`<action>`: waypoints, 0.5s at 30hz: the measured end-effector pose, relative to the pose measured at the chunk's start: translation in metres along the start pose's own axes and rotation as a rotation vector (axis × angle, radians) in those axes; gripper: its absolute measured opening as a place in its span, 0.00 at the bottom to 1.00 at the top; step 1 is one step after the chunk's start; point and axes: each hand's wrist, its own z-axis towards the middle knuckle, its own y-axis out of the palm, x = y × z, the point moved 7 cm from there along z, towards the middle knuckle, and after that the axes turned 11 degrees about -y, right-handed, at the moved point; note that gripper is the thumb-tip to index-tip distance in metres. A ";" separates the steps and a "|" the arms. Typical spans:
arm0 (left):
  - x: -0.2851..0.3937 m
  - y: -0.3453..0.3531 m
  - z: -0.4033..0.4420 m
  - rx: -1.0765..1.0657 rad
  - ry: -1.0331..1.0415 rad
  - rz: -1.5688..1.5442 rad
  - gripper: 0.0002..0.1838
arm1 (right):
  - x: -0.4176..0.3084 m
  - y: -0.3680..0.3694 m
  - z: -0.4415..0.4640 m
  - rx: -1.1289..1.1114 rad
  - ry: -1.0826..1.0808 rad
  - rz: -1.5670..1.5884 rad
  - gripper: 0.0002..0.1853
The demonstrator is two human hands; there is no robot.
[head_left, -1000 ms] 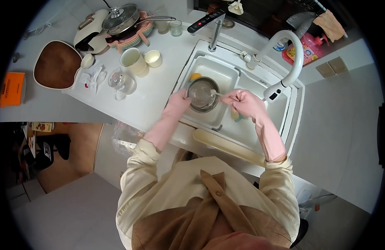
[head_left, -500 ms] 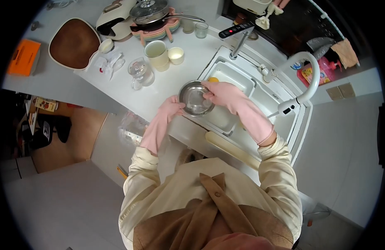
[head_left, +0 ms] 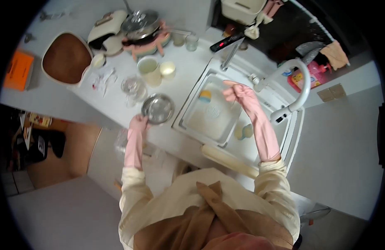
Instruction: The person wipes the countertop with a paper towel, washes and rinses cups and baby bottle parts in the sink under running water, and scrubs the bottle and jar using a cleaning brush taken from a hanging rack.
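Left hand, pink rubber glove, is gripping the near-left rim of a round stainless-steel bowl; thumb and fingers are closing on the edge. Bowl is sitting over the bench, left of the sink, with its open side facing up; cannot tell whether its base is touching the surface. Right hand, also in a pink glove, is hovering over the double sink, near the divider, well apart from the bowl; its fingers are partly curling, but blur is hiding whether the grip is closing on anything small. Yellow-and-blue sponge is lying in the left basin, towards the back; another yellow-and-blue item is resting in the right basin, below the right hand. White gooseneck faucet is arching over the right basin; slim tap with a black display top is standing behind the left one. Beyond the bowl, a clear glass pitcher is standing near its rim, with a tall pale cup and a small cream cup just behind. Further back, a lidded frying pan is resting on a pink-and-green stack. Pink pump bottle is standing behind the gooseneck.
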 end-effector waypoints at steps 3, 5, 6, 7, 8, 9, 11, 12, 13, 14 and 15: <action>0.055 -0.015 -0.065 0.243 0.053 0.396 0.18 | -0.010 -0.052 0.005 0.170 0.078 -0.155 0.36; 0.072 -0.027 -0.086 0.597 0.089 0.726 0.18 | -0.028 -0.050 0.006 0.288 0.216 -0.258 0.37; 0.097 -0.022 -0.097 0.594 0.177 0.682 0.17 | -0.043 -0.053 0.010 0.332 0.240 -0.275 0.34; 0.124 -0.018 -0.125 0.586 0.258 0.643 0.17 | -0.062 -0.058 0.018 0.375 0.226 -0.246 0.32; 0.146 -0.009 -0.148 0.577 0.334 0.606 0.17 | -0.086 -0.062 0.030 0.411 0.168 -0.172 0.30; 0.166 0.008 -0.163 0.516 0.475 0.527 0.18 | -0.110 -0.069 0.043 0.439 0.094 -0.087 0.28; 0.203 0.047 -0.176 0.353 0.632 0.538 0.19 | -0.151 -0.100 0.078 0.466 -0.058 0.053 0.21; 0.219 0.073 -0.182 0.244 0.691 0.560 0.21 | -0.176 -0.108 0.091 0.572 -0.170 0.169 0.19; 0.232 0.093 -0.185 0.153 0.732 0.527 0.22 | -0.192 -0.126 0.106 0.564 -0.315 0.172 0.21; 0.245 0.114 -0.187 0.070 0.761 0.493 0.23 | -0.206 -0.147 0.120 0.509 -0.449 0.016 0.21; 0.257 0.133 -0.186 -0.013 0.796 0.405 0.23 | -0.216 -0.163 0.136 0.568 -0.494 0.015 0.19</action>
